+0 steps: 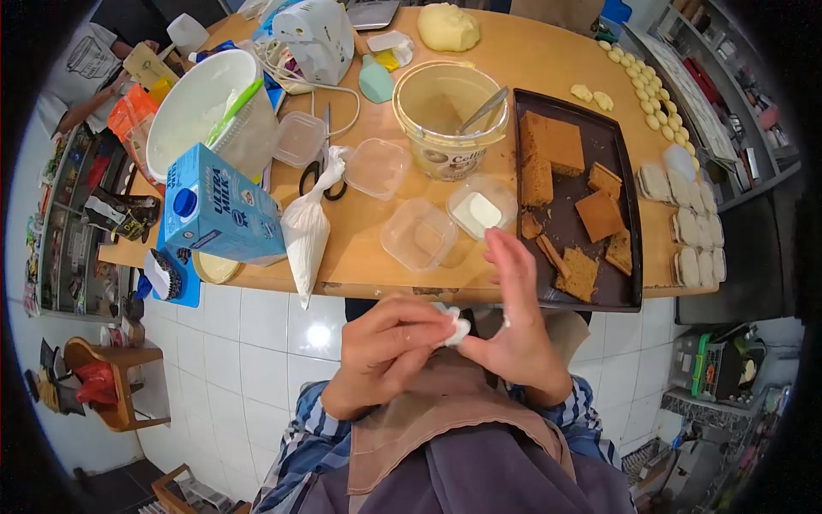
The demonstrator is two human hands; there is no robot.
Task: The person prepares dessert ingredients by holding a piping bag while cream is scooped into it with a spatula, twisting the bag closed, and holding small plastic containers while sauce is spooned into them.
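My left hand pinches a small crumpled white wad, which looks like tissue, above my apron at the table's front edge. It touches the thumb of my right hand, whose fingers are stretched upward and apart. Just beyond, clear plastic tubs stand on the table, one holding white cream. To the right, a dark baking tray carries cut brown sponge cake and loose pieces. A filled piping bag lies at the left, its tip over the edge, beside black-handled scissors.
Left stand a blue milk carton and a white mixing bowl. A tub with a spoon is mid-table. Behind are a mixer and dough. Dough balls line the right. Another person is far left.
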